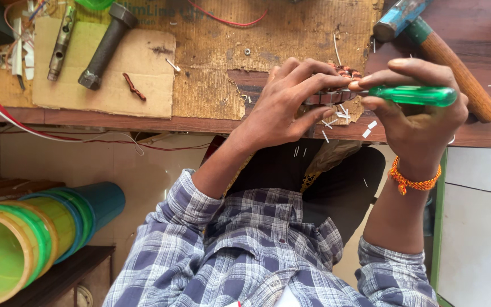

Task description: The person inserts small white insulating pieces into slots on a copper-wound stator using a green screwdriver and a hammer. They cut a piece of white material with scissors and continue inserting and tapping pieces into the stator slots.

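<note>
- Two hands are meeting at the workbench [143, 120] edge.
- The left hand [288, 102] is curling its fingers round a copper-wound stator [345, 85].
- The right hand [421, 108] is gripping a green-handled screwdriver [413, 95], its tip touching the stator.

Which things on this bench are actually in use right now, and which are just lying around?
In use:
left hand gripping the copper-wound coil piece
right hand holding the green-handled screwdriver against it

Lying about:
wooden-handled hammer
dark metal punch
metal tube tool
red wire
torn cardboard sheet
stacked plastic cups, below the bench
</note>
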`<state>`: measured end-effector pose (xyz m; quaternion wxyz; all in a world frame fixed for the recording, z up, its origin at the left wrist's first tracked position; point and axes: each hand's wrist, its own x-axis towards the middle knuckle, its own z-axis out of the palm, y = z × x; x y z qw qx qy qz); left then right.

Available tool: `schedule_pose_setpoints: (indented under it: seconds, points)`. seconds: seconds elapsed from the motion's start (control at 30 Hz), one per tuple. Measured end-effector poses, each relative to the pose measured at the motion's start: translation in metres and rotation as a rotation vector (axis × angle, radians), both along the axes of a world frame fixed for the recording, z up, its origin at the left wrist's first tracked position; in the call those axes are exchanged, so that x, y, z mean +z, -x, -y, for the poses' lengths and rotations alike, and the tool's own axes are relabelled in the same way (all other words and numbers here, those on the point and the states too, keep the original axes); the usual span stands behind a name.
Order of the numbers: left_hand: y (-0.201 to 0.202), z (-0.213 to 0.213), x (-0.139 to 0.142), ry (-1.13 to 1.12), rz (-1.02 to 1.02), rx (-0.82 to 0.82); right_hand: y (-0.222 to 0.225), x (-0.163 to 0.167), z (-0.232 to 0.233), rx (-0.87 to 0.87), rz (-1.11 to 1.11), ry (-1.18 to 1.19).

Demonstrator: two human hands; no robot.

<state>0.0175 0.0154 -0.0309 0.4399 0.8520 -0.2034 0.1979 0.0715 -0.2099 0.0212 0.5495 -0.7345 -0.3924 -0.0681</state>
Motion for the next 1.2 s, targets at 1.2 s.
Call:
schedule_pose_setpoints:
  seconds: [1.2]
  points:
    - [0.004, -0.009, 0.008, -0.136, 0.036, -0.066, 0.041, -0.032, -0.003, -0.086, -0.051, -0.18]
